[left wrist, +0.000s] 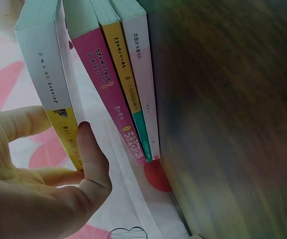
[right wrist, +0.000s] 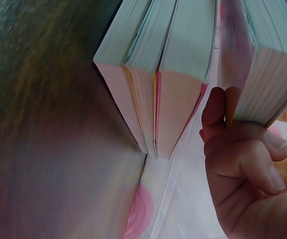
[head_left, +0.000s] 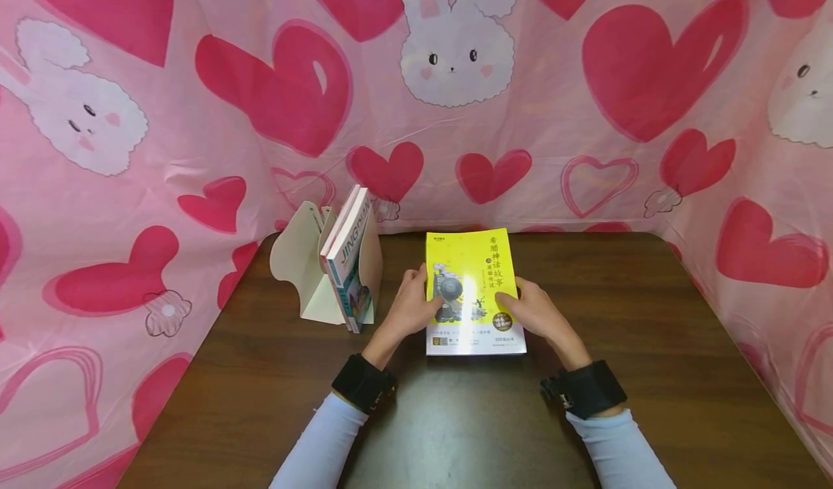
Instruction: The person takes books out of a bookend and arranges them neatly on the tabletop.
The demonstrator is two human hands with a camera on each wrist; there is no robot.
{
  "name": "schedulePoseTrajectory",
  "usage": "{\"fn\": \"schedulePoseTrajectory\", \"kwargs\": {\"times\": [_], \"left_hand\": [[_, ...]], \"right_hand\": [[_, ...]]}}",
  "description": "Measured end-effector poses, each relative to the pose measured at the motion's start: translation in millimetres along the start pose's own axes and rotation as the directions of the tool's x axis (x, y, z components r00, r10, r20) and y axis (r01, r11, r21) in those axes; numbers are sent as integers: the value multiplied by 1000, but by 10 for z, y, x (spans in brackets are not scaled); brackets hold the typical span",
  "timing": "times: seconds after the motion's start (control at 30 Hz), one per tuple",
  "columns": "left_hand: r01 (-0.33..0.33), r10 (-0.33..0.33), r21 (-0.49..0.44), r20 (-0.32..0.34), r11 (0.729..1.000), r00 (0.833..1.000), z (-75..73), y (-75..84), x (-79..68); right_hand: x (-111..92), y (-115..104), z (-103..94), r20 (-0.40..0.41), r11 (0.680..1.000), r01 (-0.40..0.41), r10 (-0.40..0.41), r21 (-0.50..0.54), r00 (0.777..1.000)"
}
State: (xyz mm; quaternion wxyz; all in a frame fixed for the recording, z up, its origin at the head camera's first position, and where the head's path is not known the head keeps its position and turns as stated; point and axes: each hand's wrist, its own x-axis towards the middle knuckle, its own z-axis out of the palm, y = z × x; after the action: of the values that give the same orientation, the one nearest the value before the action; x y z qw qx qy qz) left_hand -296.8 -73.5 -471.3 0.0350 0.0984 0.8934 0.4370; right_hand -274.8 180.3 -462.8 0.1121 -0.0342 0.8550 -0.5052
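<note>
Both hands hold a yellow book with a white lower cover band, one at each side edge. My left hand grips the spine side, its thumb over the front cover and a finger underneath. At the page-edge side, my right hand also has its thumb on the cover and fingers beneath. Both wrist views show the book raised, with a gap between it and three stacked books: a magenta-spined book, an orange-and-green-spined book and a pale pink book. From the head view, the yellow book hides this stack.
On the left of the dark wooden table stands a cream bookend, with a few thin books upright and leaning in it. A pink heart-and-rabbit cloth hangs along the back and sides. Black camera bands circle both wrists.
</note>
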Motion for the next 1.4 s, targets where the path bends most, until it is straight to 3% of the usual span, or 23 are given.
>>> {"fn": "schedulePoseTrajectory", "kwargs": {"times": [0.4,0.83,1.4], "left_hand": [[49,-49,12,13,999,999,49,30,79],[52,-55,55,47,997,997,78,50,177],[100,-105,97,50,990,993,104,93,206]], "right_hand": [[24,64,10,-31,999,-40,39,-32,999],[39,104,17,-57,998,-50,48,-34,997],[70,130,9,-59,996,-75,72,-52,996]]}}
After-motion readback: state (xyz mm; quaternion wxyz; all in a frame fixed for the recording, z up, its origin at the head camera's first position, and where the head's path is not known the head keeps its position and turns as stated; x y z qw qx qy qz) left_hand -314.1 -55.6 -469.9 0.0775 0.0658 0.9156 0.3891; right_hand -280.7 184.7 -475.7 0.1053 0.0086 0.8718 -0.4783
